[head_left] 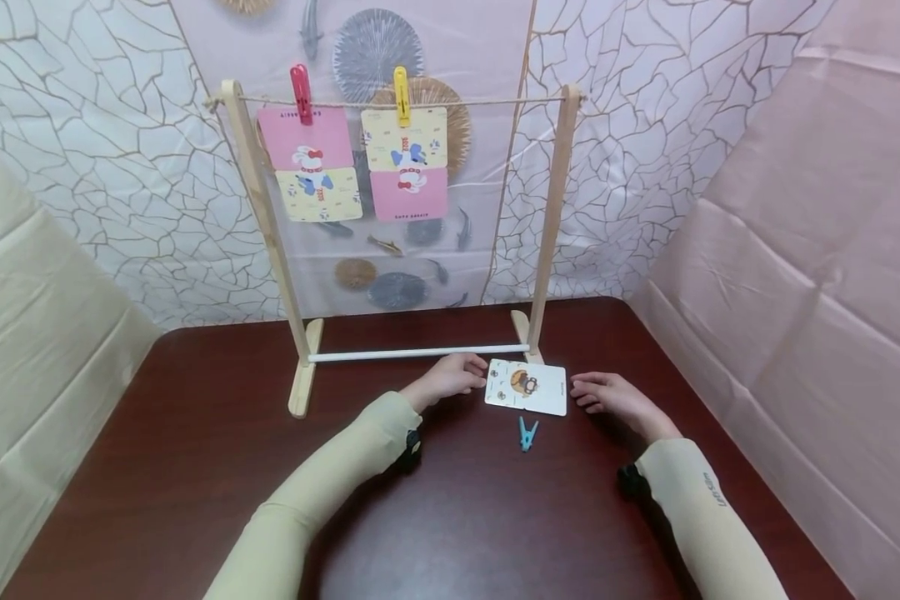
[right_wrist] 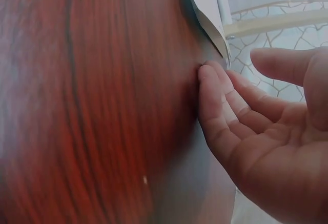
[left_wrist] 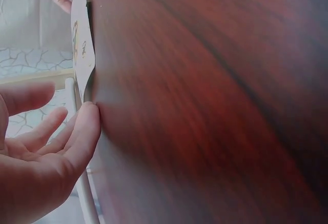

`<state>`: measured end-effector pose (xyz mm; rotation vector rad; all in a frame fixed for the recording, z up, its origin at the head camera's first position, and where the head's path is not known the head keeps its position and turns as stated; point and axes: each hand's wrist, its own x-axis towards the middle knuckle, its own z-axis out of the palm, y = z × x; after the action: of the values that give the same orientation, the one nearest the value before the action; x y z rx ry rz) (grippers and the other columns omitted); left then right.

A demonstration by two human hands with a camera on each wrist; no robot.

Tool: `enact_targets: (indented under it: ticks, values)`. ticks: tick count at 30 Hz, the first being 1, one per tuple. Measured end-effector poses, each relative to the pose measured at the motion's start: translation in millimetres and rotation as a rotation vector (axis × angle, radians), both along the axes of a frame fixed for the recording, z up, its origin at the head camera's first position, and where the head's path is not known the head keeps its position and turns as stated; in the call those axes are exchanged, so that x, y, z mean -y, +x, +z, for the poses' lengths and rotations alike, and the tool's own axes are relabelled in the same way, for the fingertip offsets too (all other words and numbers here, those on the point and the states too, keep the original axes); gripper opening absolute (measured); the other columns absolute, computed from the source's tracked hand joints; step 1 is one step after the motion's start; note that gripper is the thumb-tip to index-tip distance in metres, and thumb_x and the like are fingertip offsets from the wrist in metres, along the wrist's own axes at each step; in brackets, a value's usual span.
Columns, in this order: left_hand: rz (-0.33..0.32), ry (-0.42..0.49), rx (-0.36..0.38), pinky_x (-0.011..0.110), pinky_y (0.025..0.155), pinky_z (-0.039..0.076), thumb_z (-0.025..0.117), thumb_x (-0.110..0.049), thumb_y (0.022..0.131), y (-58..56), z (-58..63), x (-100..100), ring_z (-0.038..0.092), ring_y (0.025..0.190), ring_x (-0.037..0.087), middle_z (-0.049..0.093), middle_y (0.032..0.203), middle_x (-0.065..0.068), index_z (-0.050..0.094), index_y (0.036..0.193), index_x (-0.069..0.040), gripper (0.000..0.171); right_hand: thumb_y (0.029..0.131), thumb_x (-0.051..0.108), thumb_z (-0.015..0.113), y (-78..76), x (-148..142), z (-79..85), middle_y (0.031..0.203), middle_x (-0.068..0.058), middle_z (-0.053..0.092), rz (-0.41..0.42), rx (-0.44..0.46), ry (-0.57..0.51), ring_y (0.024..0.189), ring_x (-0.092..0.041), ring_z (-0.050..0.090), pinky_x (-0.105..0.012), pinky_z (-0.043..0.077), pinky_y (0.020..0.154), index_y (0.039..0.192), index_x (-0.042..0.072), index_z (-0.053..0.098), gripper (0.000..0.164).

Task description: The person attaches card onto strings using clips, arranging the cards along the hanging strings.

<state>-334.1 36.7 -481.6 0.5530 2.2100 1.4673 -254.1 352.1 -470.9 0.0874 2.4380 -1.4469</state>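
Note:
A white card (head_left: 547, 391) with a brown cartoon figure lies on the dark red table, its edges curling slightly up in the wrist views. At its left edge is my left hand (head_left: 456, 376), thumb apart from the fingers and fingertips right by the card's end. My right hand (head_left: 606, 394) rests near the opposite edge, fingertips low at the tabletop and thumb raised away in the right wrist view. Neither hand grips anything. Just in front of the card lies a light blue clothespin (head_left: 527, 434).
Behind stands a wooden rack (head_left: 558, 217) with a string across its top and a white bar (head_left: 420, 353) low down. A red clothespin (head_left: 301, 93) and a yellow clothespin (head_left: 402, 96) hold a pink-and-yellow card (head_left: 307, 137) and a similar card (head_left: 420, 196) on the string.

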Motion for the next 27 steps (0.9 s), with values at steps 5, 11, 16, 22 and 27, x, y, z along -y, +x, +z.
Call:
enact_targets:
  ticks: [5,11,16,22,27]
  values:
    - [0.008,0.054,0.066,0.034,0.081,0.058,0.067,-0.005,0.093,-1.5,-3.1,-7.6,0.067,0.097,0.023,0.066,0.112,0.016,0.06,0.126,0.007,0.035,0.108,0.021,0.049,-1.3,3.6,-1.2,0.129,-0.031,0.059,-0.026,0.004,-0.011,0.106,-0.03,0.063,-0.039,0.056,0.092,0.143,-0.013,0.042,0.05]
    - [0.017,0.075,0.105,0.033,0.081,0.058,0.066,-0.003,0.092,1.9,-4.9,-16.2,0.068,0.098,0.023,0.068,0.11,0.015,0.061,0.125,0.007,0.035,0.106,0.023,0.053,0.8,7.5,-4.7,0.129,-0.029,0.058,-0.063,-0.001,-0.029,0.097,-0.024,0.065,-0.035,0.057,0.087,0.143,-0.013,0.042,0.052]
    - [0.032,0.087,0.15,0.035,0.084,0.058,0.065,-0.002,0.093,6.8,-3.1,-19.1,0.068,0.1,0.027,0.069,0.11,0.015,0.06,0.126,0.008,0.035,0.104,0.022,0.057,2.1,12.2,-7.8,0.126,-0.027,0.06,-0.098,0.005,-0.026,0.095,-0.024,0.065,-0.035,0.056,0.086,0.142,-0.012,0.043,0.053]
    - [0.065,0.113,0.179,0.036,0.086,0.058,0.065,-0.005,0.095,4.1,-1.3,-17.5,0.068,0.098,0.027,0.068,0.11,0.016,0.059,0.129,0.008,0.038,0.104,0.019,0.056,-3.3,16.5,-5.3,0.129,-0.027,0.057,-0.125,-0.014,-0.032,0.097,-0.026,0.061,-0.037,0.055,0.088,0.145,-0.009,0.039,0.052]
    - [0.091,0.159,0.248,0.038,0.091,0.056,0.064,-0.005,0.095,2.6,0.9,-12.3,0.067,0.102,0.029,0.066,0.115,0.018,0.054,0.135,0.007,0.042,0.104,0.016,0.055,-6.5,18.5,-4.4,0.13,-0.027,0.056,-0.114,-0.028,-0.051,0.096,-0.024,0.061,-0.036,0.054,0.087,0.146,-0.008,0.037,0.052]
